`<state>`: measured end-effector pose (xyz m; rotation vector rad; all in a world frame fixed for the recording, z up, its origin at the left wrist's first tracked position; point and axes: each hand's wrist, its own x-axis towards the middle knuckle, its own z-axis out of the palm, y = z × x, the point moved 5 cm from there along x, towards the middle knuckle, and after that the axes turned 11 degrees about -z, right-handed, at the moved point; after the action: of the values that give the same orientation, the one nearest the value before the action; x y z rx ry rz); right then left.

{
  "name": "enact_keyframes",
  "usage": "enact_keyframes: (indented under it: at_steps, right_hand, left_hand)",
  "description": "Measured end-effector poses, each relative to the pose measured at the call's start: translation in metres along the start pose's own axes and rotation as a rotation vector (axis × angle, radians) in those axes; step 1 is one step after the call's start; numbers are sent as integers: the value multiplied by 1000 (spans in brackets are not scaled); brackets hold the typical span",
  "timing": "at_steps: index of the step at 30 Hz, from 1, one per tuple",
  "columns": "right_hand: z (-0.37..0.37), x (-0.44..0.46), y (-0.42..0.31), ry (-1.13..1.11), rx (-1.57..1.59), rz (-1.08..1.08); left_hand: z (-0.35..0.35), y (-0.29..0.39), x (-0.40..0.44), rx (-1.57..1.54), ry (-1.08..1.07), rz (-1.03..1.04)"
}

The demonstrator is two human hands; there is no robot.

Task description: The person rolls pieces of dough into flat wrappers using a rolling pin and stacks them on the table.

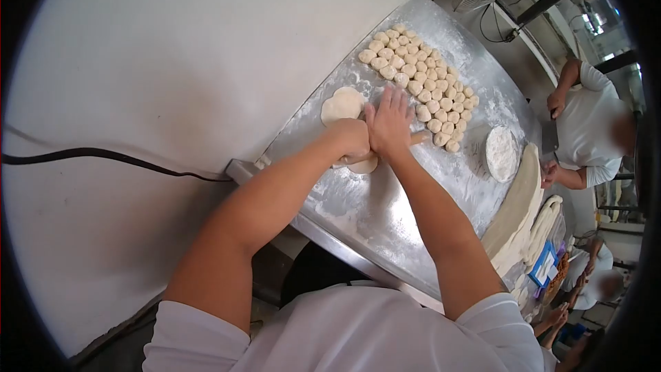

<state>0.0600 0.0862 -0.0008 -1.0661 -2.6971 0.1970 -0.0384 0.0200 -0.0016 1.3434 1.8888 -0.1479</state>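
Observation:
My left hand (352,139) is closed at the edge of a flat dough disc (363,165), with its fingertips partly hidden. Beside it, my right hand (391,124) lies with fingers stretched out, its palm over a wooden rolling pin (418,138) whose end sticks out to the right. Flattened dough rounds (342,105) overlap on the floured metal table (358,200) just beyond my left hand. Many small dough balls (441,87) lie grouped beyond my right hand.
A bowl of flour (502,153) stands right of the dough balls, near a long dough slab (516,210). A co-worker holds a cleaver (549,136) across the table. Other people work at lower right near a blue box (544,264). A wall (151,62) borders the table's left side.

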Motion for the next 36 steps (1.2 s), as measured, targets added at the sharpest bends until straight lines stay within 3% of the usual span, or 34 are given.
enact_keyframes:
  at_steps: [2,4,8,10,13,16,17,20,24,26,27,29,33,36]
  right_hand:
    - [-3,15,-3,114,49,-70]
    - [-12,-24,3,65,179,-78]
    - [-29,-166,21,-87,50,-174]
    - [-40,-173,24,-165,33,-215]
    - [-18,-99,17,-243,-51,-87]
    - [-6,-4,5,-25,-76,-40]
    - [-3,10,6,40,-64,-7]
    - [-5,-1,7,73,70,-84]
    - [-27,-135,9,-176,-3,-145]
    - [-43,-167,11,-205,15,-152]
    - [-44,-175,10,-222,32,-152]
    - [-29,-139,10,-234,-7,-83]
    - [-8,-28,-2,-79,-70,4]
    - [-8,-9,2,12,-3,19]
  left_hand:
    - [-12,-1,2,20,57,0]
    - [-4,-2,9,-5,119,58]
    - [7,-5,19,-66,-160,89]
    - [17,-8,15,1,-248,177]
    - [10,-8,0,-97,-294,39]
    - [-9,-8,-4,1,132,58]
    - [-5,-16,12,-22,88,-21]
    - [-8,-13,8,-37,219,77]
    - [5,-15,30,-123,-7,91]
    - [9,-22,17,-288,-220,23]
    - [9,-22,11,-214,-231,7]
    - [3,-18,2,-54,-256,-23]
    - [-9,-16,-2,25,4,16]
    - [-5,-26,18,6,170,42]
